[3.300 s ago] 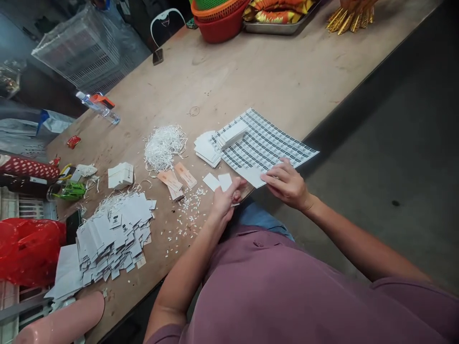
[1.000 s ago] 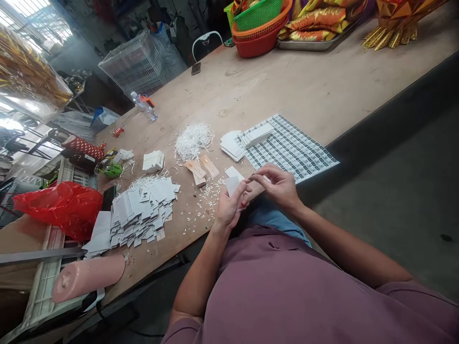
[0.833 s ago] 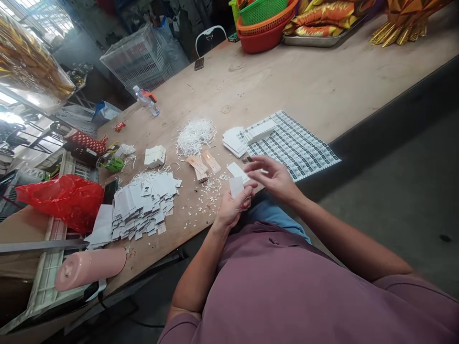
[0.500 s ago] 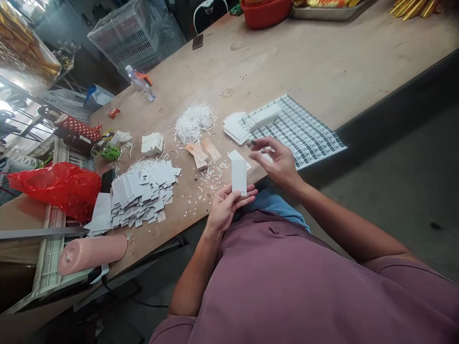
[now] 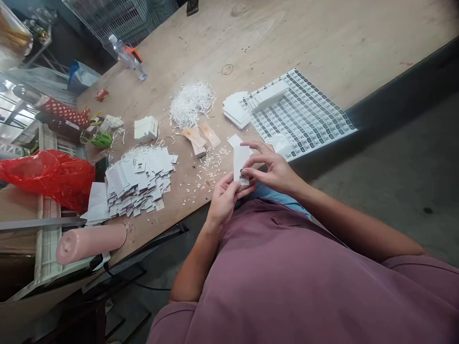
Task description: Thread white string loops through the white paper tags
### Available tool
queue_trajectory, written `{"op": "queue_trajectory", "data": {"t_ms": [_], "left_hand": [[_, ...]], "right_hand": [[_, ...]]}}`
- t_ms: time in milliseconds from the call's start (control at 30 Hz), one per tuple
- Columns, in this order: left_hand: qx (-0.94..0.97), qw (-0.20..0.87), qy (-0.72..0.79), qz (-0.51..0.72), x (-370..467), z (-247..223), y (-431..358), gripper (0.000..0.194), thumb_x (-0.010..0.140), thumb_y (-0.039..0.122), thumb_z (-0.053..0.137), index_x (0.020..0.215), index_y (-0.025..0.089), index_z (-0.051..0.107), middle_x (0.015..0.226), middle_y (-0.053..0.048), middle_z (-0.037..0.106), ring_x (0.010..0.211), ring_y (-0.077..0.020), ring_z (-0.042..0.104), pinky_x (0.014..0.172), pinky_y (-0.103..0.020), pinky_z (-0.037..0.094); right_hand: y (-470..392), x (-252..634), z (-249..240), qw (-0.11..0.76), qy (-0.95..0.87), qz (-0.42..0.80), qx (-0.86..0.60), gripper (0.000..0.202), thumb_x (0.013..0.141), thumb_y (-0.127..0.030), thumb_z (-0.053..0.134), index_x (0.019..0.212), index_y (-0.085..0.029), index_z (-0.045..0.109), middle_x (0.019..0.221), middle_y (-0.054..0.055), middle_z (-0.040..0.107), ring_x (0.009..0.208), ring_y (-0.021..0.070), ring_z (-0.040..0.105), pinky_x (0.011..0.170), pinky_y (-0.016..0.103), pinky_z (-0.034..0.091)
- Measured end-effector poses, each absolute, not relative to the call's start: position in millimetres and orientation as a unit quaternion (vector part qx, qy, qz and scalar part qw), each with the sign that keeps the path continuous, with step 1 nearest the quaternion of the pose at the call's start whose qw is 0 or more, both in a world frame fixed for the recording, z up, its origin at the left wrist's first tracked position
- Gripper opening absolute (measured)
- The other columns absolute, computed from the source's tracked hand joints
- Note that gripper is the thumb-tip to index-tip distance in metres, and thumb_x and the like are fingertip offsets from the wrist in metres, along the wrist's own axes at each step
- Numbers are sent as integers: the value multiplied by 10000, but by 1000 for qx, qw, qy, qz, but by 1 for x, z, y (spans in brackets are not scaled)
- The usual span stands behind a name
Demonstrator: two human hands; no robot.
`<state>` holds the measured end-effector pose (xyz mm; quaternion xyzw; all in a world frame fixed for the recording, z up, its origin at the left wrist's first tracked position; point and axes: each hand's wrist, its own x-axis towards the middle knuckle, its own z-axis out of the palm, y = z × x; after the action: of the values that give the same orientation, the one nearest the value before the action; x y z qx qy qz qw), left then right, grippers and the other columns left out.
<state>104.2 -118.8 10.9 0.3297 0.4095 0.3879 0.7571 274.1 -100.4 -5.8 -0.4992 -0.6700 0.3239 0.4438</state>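
Observation:
My left hand (image 5: 223, 197) holds a narrow white card tag (image 5: 241, 155) by its lower end, thumb on top and fingers underneath. A small black-and-white sticker (image 5: 243, 175) lies near the tag's bottom edge. My right hand (image 5: 269, 167) has its thumb and fingertips closed at that sticker, against the tag's right side. Beyond the hands, a printed sticker sheet (image 5: 315, 112) bears a row of white tags (image 5: 269, 96). More blank tags (image 5: 235, 110) are stacked beside it. Another white tag (image 5: 234, 140) lies partly hidden behind the held one.
A heap of stickered tags (image 5: 138, 179) spreads at the left, near white strings (image 5: 191, 105) and orange-pink slips (image 5: 193, 137). Small white scraps (image 5: 208, 167) litter the table edge. A pink bottle (image 5: 91, 242), red plastic bag (image 5: 53, 177) and clear spray bottle (image 5: 127, 57) stand further out.
My right hand has come down and left onto the tag. A dark sticker now shows at the tag's lower end, where the surface was mostly blank. The camera view has shifted slightly.

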Motion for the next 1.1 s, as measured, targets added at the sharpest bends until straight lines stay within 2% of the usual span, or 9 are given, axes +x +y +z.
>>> {"op": "queue_trajectory", "data": {"t_ms": [267, 767, 1100], "left_hand": [[327, 759, 402, 395, 104, 9, -119, 315, 763, 228, 729, 1071, 161, 726, 1009, -67, 775, 1052, -267, 738, 1065, -488, 531], [318, 756, 398, 411, 103, 5, -119, 308, 753, 233, 738, 1051, 160, 718, 1063, -81, 778, 1165, -280, 695, 1073, -458, 528], [345, 725, 408, 435, 105, -4, -119, 396, 762, 365, 827, 1086, 166, 718, 1037, -88, 788, 1167, -294, 698, 1061, -471, 542]], "right_hand": [[-101, 270, -6, 435, -671, 307, -517, 78, 813, -243, 720, 757, -215, 767, 1334, 102, 639, 1356, 353, 470, 1155, 571, 310], [-100, 262, -12, 435, -668, 283, -534, 66, 805, -239, 729, 755, -230, 770, 1259, 88, 655, 1327, 358, 468, 1141, 602, 342], [-100, 258, -13, 444, -667, 271, -534, 60, 796, -238, 745, 742, -236, 769, 1225, 86, 659, 1300, 349, 486, 1116, 591, 382]]}}
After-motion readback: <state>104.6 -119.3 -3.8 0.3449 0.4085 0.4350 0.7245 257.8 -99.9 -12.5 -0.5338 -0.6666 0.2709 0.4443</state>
